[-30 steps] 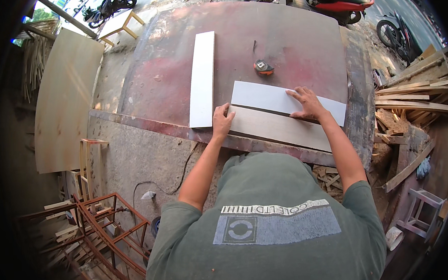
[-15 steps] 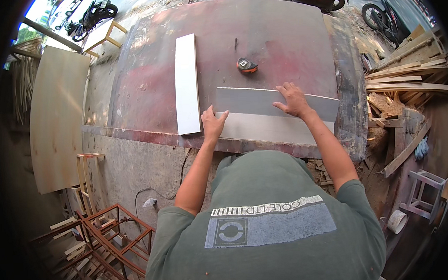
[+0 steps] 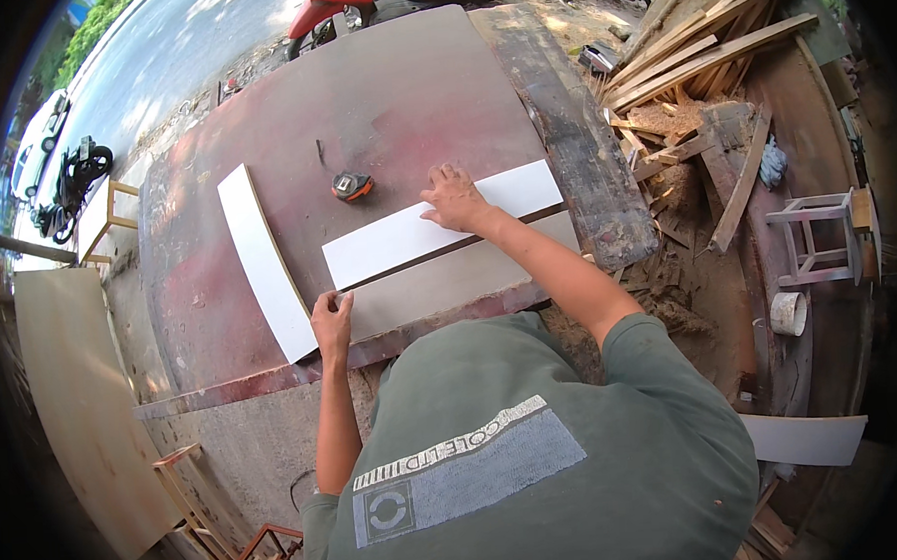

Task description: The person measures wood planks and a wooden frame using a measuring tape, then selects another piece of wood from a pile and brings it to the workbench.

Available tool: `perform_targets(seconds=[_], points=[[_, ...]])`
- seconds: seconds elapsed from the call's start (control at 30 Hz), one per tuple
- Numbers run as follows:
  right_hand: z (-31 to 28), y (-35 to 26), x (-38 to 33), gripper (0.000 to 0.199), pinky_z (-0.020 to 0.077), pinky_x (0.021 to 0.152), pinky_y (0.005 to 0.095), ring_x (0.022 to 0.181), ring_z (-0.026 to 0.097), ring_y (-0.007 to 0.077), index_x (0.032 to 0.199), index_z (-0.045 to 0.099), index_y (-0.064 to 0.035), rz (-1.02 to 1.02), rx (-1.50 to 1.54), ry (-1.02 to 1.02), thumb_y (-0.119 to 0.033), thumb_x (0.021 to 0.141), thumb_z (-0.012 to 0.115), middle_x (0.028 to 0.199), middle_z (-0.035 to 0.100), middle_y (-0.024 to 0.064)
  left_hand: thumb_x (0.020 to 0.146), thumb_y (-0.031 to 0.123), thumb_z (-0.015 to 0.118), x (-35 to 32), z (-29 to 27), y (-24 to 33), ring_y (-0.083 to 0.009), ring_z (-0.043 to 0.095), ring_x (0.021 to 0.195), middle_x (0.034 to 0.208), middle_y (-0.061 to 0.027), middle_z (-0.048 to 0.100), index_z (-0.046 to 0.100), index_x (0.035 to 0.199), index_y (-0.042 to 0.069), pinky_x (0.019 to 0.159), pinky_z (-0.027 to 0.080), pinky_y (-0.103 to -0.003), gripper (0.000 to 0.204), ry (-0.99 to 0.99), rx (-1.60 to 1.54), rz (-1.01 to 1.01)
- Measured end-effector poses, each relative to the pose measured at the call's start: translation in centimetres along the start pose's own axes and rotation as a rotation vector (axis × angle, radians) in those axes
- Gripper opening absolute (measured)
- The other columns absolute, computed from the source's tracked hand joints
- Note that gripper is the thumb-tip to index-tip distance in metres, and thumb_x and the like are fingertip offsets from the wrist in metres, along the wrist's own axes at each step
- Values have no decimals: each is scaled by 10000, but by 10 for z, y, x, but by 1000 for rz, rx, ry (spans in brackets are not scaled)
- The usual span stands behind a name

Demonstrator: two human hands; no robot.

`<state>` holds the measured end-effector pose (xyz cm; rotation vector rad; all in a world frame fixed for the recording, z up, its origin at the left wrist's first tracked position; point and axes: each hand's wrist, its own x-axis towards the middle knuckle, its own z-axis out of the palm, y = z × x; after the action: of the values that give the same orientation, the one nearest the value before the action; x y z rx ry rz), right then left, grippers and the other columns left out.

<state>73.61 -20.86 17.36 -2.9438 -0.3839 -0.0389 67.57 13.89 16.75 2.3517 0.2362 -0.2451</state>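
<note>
Nearest the camera, a grey-green shirt (image 3: 536, 456) fills the lower middle, and both forearms are stretched out from it onto a wide reddish worktop (image 3: 401, 102).

The left hand (image 3: 332, 320) is set at the near left corner of a grey board (image 3: 449, 285), with the fingers curled over that corner in a narrow grip; whether the board is pinched or only steadied cannot be told. The grey board is laid flat along the near edge of the worktop, its long axis running left to right and rising slightly toward the right.

Just beyond it, a white panel (image 3: 407, 237) is laid partly on top, parallel to it, with the same long axis: low at the left end, higher at the right end, which points toward the worktop's right edge. The right hand (image 3: 455, 198) is pressed flat on this panel near its middle, fingers spread wide, nothing gripped.

To the left, a second white strip (image 3: 263, 263) is laid crosswise, its long axis running near to far, its near end just beside the left hand.

Farther out, an orange-and-black tape measure (image 3: 352, 187) is seen on the worktop, near the right hand but apart from it. Offcuts of timber (image 3: 699, 59) are heaped at the far right, and a red scooter (image 3: 331, 5) is parked beyond the far edge.
</note>
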Motion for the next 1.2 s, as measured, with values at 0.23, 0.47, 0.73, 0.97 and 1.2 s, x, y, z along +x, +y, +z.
perform_targets(seconds=[0.23, 0.47, 0.73, 0.97, 1.2], points=[[-60, -19, -58, 402, 581, 815, 467, 974, 721, 321, 953, 774, -83, -19, 209, -789, -450, 795, 817, 980, 727, 116, 991, 253, 728, -15, -25, -11, -118, 612, 862, 966, -44, 686, 679, 1118, -19, 800, 499, -278, 304, 4, -640, -4], [-32, -41, -128, 256, 487, 676, 359, 896, 629, 239, 957, 753, -82, -305, 27, 231, -190, 728, 794, 920, 648, 52, 968, 343, 732, -49, -23, -23, -164, 668, 954, 1108, -100, 719, 629, 1285, -49, 838, 521, -349, 514, 4, -505, -213], [-11, -41, -143, 722, 375, 1114, 529, 1300, 487, 337, 1361, 652, -146, -259, 148, -45, -357, 710, 884, 1343, 542, 136, 944, 173, 738, -57, -1, -52, -122, 669, 941, 1099, -85, 748, 675, 1318, -29, 794, 536, -288, 430, -177, -609, -184], [1, -35, -129, 805, 216, 1242, 618, 1472, 319, 364, 1457, 592, -265, -261, 133, -20, -551, 740, 821, 1530, 408, 149, 909, 288, 781, -37, -21, -21, -257, 692, 1030, 1092, -177, 724, 684, 1340, 25, 911, 534, -379, 514, -124, -49, -142], [-4, -10, -123, 725, 196, 1246, 619, 1486, 313, 375, 1432, 614, -220, -314, 171, -12, -525, 802, 801, 1526, 418, 173, 873, 325, 808, -28, -8, -35, -301, 691, 950, 987, -177, 691, 760, 1220, 50, 868, 546, -394, 446, -125, 47, -40]])
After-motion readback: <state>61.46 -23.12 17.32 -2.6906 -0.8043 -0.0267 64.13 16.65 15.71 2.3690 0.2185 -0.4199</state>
